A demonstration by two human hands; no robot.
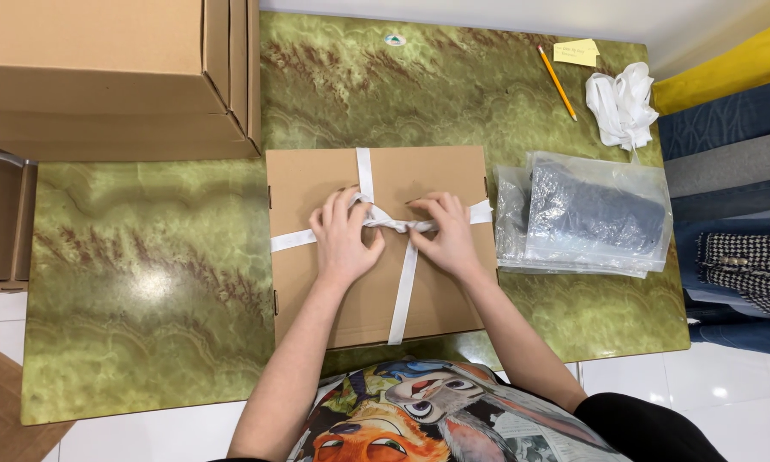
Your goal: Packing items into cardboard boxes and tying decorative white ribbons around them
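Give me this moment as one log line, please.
left hand: gripping white ribbon | right hand: gripping ribbon | ribbon: crossed over flat cardboard box | surface: green table

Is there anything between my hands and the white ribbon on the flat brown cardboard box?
Nothing visible. The left hand and right hand already touch the white ribbon where it crosses on the flat brown cardboard box.

A flat brown cardboard box (376, 248) crossed by white ribbon (399, 299) lies mid-worktop, larger brown cartons (111, 73) stand far left, clear plastic bags (590, 214) of dark cloth lie just right, and yellow sticky notes (576, 52) sit at the far edge.
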